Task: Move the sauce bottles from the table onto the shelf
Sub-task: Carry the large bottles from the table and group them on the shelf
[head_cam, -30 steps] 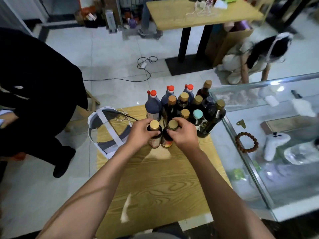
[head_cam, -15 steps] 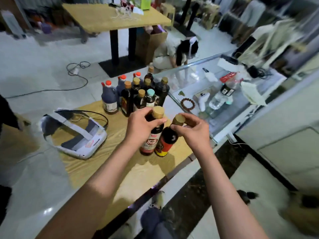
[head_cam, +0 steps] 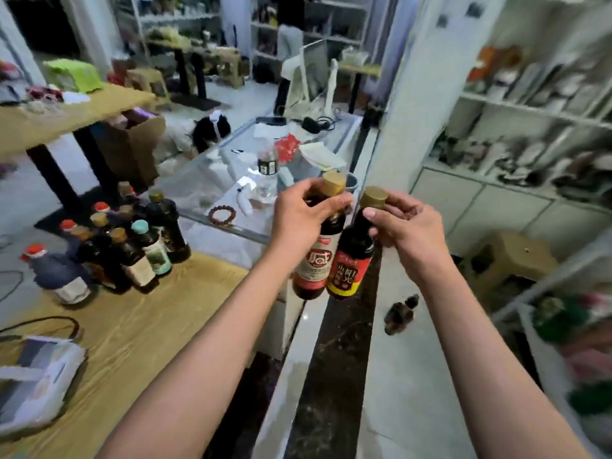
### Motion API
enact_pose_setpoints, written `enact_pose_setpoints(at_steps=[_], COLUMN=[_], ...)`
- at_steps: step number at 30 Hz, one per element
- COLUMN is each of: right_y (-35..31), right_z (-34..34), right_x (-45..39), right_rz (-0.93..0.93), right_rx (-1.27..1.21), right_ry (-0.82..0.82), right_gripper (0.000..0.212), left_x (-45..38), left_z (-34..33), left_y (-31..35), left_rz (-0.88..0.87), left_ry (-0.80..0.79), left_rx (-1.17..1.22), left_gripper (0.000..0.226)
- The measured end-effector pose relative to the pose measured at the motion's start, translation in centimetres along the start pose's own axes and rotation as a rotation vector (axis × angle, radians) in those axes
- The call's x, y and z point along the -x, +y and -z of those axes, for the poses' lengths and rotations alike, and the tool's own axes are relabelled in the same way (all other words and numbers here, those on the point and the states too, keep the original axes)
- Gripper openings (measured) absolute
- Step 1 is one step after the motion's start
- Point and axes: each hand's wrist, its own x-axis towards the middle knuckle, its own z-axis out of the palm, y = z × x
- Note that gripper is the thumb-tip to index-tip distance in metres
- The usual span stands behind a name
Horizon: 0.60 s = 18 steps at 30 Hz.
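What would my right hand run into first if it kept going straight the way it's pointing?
Probably the bottle in your left hand: your right hand points left, and its own bottle already sits beside that white-labelled bottle. Depth is unclear.

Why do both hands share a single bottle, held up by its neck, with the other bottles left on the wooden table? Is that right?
Not quite. The head view shows two bottles: the left hand grips the white-labelled bottle by its neck, and the right hand grips the red-and-yellow-labelled bottle. The other bottles do stand on the wooden table.
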Motion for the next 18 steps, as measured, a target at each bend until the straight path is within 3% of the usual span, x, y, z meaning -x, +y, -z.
enact_pose_setpoints(at_steps=[8, 18], right_y=[-6.5, -11.3], right_z=[17.5, 39.1], right_x=[1.9, 2.1], right_rz=[0.099, 0.218], right_rx=[-0.002, -0.029], right_ry=[0.239, 0.389], right_gripper=[0.023, 0.033], left_x=[1.5, 3.3], left_z=[-18.7, -41.0], left_y=[5.2, 7.8], left_rz=[-0.09, -0.132], left_ry=[-0.241, -0.364], left_rx=[0.051, 0.196], left_gripper=[0.022, 0.019])
